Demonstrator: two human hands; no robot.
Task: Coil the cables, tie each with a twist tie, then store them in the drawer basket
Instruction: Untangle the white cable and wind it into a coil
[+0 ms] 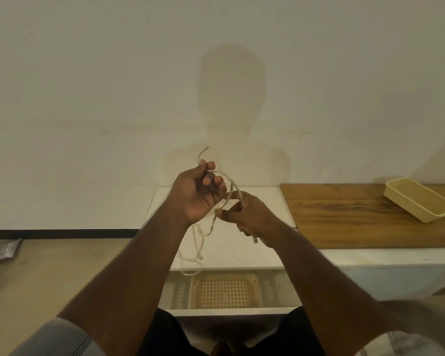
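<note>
Plain off-white wall up front with your shadow on it, and below that a white tabletop (254,199) running into a wood-topped section (357,214) on the right. You've got both hands up over the white part working one pale cable (230,187). Your left hand (198,194) has its fingers (211,166) curled round a bunch of loops, with one loop poking up above the fist. Your right hand (252,214) sits just beside it, thumb and forefinger pinching the strand where it arcs across from the left; a short dark end sticks out under that hand, too blurry to say what it is. The rest of the cable hangs slack below your left hand, trailing down onto the tabletop and over its front edge. Right under that, the drawer (229,310) is pulled open with a beige lattice basket (226,291) sitting in it. Off to the right on the wood there's a tan tray (419,199) set at an angle. Down on the floor at the far left, a small foil packet (7,250) lies near the baseboard.
</note>
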